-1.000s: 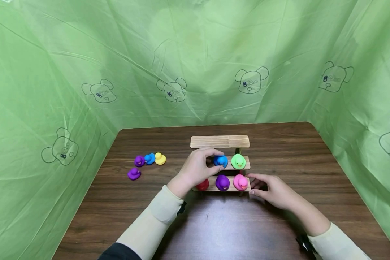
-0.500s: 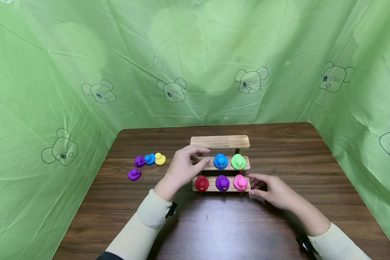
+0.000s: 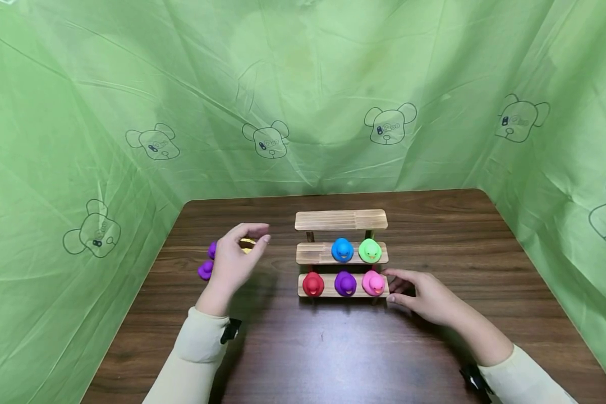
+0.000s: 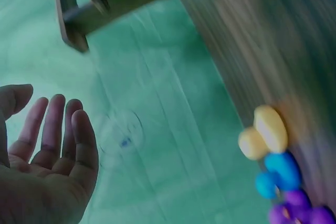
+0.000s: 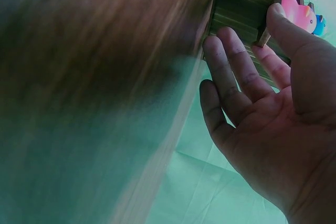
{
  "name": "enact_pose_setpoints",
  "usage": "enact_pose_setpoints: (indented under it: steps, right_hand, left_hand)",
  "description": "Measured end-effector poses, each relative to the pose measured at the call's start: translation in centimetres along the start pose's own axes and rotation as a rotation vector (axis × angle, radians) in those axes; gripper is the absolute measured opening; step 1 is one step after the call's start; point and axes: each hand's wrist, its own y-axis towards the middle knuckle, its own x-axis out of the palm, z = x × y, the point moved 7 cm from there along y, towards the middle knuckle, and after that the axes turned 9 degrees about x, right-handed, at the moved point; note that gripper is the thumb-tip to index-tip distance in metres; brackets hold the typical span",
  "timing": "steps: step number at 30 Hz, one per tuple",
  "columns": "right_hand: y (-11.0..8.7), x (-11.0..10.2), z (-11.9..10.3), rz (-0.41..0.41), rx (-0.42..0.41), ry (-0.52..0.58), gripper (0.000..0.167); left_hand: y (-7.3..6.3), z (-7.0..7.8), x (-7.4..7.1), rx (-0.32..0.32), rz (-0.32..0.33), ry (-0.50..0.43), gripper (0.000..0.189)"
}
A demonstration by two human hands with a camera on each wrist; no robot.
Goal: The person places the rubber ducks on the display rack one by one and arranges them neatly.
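Five ducks (image 3: 342, 249) on rack (image 3: 340, 220); four loose ducks (image 3: 205, 270) toward table's (image 3: 293, 353) left edge, partly hidden by left hand (image 3: 232, 259), fingers apart. Right hand (image 3: 426, 298) at rack; grip unclear.

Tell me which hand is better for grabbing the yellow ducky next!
Probably the left hand. It's open, empty and much nearer the yellow duck. The right hand is farther away, with its fingers at the right end of the wooden shelf.

Left of the wooden rack (image 3: 340, 219), a cream sleeve (image 3: 197, 342) bears a black fitting (image 3: 230, 331) at its cuff; right of it, a matching sleeve (image 3: 522, 377) and second black fitting (image 3: 473, 381).
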Motion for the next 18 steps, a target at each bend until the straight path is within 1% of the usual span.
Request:
enact_pose_setpoints:
  steps: [2, 6, 8, 10, 15, 18]
  right_hand:
    - [0.0, 0.0, 0.0, -0.001, 0.001, 0.001, 0.053]
    - [0.0, 0.1, 0.2, -0.003, 0.005, 0.002, 0.052]
    - [0.0, 0.1, 0.2, -0.005, 0.004, 0.006, 0.052]
    - [0.0, 0.2, 0.2, -0.005, 0.002, 0.010, 0.052]
    - [0.0, 0.2, 0.2, -0.003, -0.005, 0.006, 0.052]
    - [0.0, 0.1, 0.2, 0.000, -0.002, 0.004, 0.052]
  left_hand:
    - [-0.3, -1.2, -0.9, -0.039, 0.008, -0.011, 0.023]
    - [-1.2, -4.0, -2.4, -0.130, -0.006, -0.012, 0.027]
    - [-1.5, -5.3, -3.2, -0.156, -0.007, 0.005, 0.028]
    - [-1.8, -6.5, -4.1, -0.175, 0.009, 0.032, 0.028]
    - [-2.4, -8.7, -6.2, -0.218, 0.024, 0.101, 0.031]
    - [-2.7, -9.9, -7.1, -0.258, 0.019, 0.119, 0.033]
